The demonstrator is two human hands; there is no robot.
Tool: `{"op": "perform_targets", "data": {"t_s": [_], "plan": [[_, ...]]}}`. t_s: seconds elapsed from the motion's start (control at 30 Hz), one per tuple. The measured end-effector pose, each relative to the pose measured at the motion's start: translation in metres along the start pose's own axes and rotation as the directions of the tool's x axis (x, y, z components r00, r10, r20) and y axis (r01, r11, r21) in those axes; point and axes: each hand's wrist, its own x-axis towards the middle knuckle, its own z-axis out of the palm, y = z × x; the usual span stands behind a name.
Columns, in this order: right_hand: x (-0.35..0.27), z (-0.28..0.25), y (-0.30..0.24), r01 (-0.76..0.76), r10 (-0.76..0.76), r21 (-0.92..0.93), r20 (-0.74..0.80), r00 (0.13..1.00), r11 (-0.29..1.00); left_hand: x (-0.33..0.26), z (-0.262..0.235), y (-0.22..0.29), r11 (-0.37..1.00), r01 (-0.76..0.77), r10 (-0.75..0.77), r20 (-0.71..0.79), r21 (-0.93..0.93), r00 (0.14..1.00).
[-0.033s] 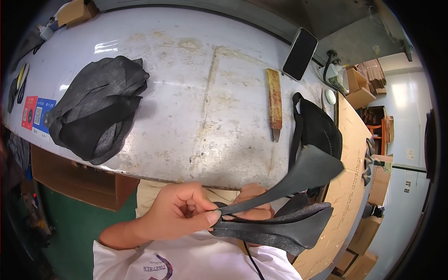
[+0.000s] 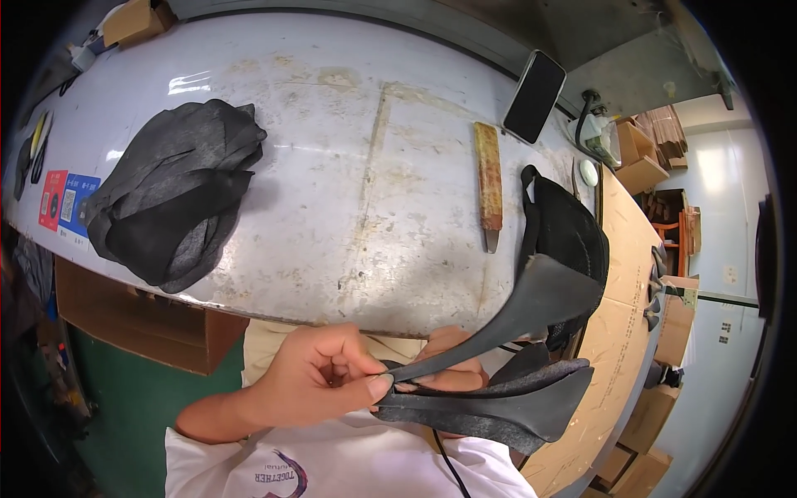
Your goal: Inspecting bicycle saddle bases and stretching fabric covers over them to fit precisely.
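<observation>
My left hand (image 2: 320,373) is close to my chest, below the table's front edge, and pinches the narrow ends of two dark grey fabric pieces between thumb and fingers. The upper piece (image 2: 544,299) fans out up and to the right. The lower piece (image 2: 506,407) lies flatter, pointing right. My right hand (image 2: 452,369) sits just behind them. It is mostly hidden, with its fingers curled against the pieces from underneath.
The worn grey table (image 2: 349,166) carries a pile of black fabric pieces (image 2: 170,199) at the left, a wooden-handled tool (image 2: 488,178) and a dark phone (image 2: 535,95) leaning at the back. A black mesh piece (image 2: 569,220) lies at the right end, beside a wooden board (image 2: 618,332). Cardboard boxes (image 2: 145,319) stand below.
</observation>
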Motion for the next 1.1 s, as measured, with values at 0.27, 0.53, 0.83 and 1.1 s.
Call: {"op": "perform_targets", "data": {"t_s": [0.27,0.53,0.83,1.1], "plan": [[0.030,0.006,-0.023,-0.568,0.537,0.184,0.192,0.821,0.802,0.016,-0.013,-0.002,0.968,0.208,-0.197,0.086,-0.143,0.977],[0.025,0.005,-0.023,-0.570,0.629,0.555,0.105,0.770,0.606,0.004,-0.014,-0.010,0.990,-0.085,0.061,0.202,0.111,0.977],[0.023,-0.005,-0.029,-0.630,0.705,0.494,0.047,0.708,0.600,-0.012,-0.014,0.005,0.977,0.195,-0.180,0.152,-0.092,0.972],[0.041,0.000,-0.031,-0.561,0.569,0.170,0.001,0.822,0.810,-0.011,-0.014,-0.001,0.966,0.202,-0.178,0.152,-0.160,0.972]]}}
